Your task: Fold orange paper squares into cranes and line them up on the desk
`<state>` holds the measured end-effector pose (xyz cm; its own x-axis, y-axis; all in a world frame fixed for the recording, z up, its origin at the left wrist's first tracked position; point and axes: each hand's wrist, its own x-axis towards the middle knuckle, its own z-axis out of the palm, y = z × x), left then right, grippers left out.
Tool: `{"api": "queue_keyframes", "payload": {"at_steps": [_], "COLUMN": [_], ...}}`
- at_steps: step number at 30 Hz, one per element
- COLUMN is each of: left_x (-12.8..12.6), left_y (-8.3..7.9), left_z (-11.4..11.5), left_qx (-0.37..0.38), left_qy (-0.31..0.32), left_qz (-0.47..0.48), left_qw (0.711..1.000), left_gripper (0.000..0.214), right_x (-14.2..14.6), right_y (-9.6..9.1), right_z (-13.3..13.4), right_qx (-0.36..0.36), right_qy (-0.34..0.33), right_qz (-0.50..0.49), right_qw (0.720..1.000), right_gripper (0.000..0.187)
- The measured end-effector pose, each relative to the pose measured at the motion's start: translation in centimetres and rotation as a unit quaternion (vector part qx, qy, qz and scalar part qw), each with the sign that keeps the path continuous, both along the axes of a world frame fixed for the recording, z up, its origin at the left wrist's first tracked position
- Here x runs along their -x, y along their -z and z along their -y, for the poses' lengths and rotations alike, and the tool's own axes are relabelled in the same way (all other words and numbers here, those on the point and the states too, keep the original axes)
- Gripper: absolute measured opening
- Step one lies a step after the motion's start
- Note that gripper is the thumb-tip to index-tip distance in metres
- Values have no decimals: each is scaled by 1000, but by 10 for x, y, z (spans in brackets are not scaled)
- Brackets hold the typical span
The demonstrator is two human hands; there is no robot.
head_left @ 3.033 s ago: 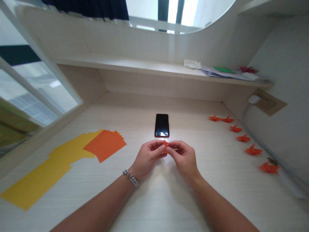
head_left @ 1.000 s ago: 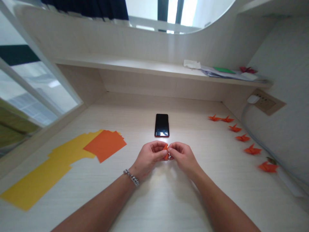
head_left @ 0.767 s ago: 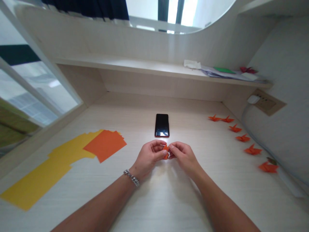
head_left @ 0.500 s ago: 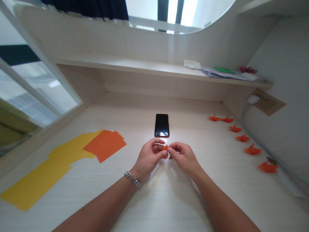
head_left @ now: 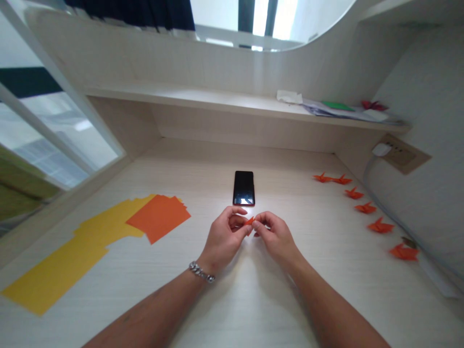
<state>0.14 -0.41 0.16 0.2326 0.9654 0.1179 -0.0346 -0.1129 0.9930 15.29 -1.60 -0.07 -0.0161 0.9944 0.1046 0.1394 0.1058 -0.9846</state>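
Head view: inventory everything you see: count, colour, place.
Folded paper: 1, orange, between hands
Paper birds: 6, orange, desk right
Sheets: several, orange over yellow, desk left
Phone: 1, black, beyond hands
Desk: 1, pale, below
Shelf: 1, pale, back
Tissue: 1, white, shelf
Papers: several, white and green, shelf
Unclear item: 1, red, shelf
Socket: 1, beige, right wall
Plug: 1, white, in socket
Cable: 1, grey, right
Strip: 1, white, far right
Likely mirror: 1, bright, top
Cloth: 1, dark blue, top
Pane: 1, colour unclear, left
Bracelet: 1, silver, left wrist
Left hand: 1, bare, centre
Right hand: 1, bare, centre
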Motion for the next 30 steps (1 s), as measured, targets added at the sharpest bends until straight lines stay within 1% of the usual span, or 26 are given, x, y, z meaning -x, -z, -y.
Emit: {"api": "queue_keyframes", "payload": {"at_steps": [4,8,10,18,20,23,25,30], "left_x": [-1,0,0,-1,-2,-1,-1,1], "left_y": [-2,-5,-6,-7,-7,-9,-9,-9], "left_z": [3,5,5,0,-1,-1,-2,-5], "left_qx": [-19,-35,-32,56,69,80,86,100], "left_qy": [-2,-9,-7,32,40,53,61,64], "left_qz": [-19,-53,-56,0,6,18,28,43], "left_qw": [1000,998,998,998,997,995,994,992], "left_gripper": [31,31,31,33,33,31,31,27], "right_x": [-2,-3,-2,-2,-3,-2,0,-1], "right_y": [-1,-6,-7,-6,-8,-11,-12,-7], "right_z": [0,0,1,1,1,3,4,1], "right_qx": [3,-4,-6,20,15,-9,-13,18], "right_qy": [4,-4,-4,-30,-28,2,16,-8], "right_qz": [-21,1,7,-4,34,115,132,57], "right_qw": [1000,1000,1000,999,999,993,991,998], "right_gripper": [20,8,6,9,9,12,12,15]}}
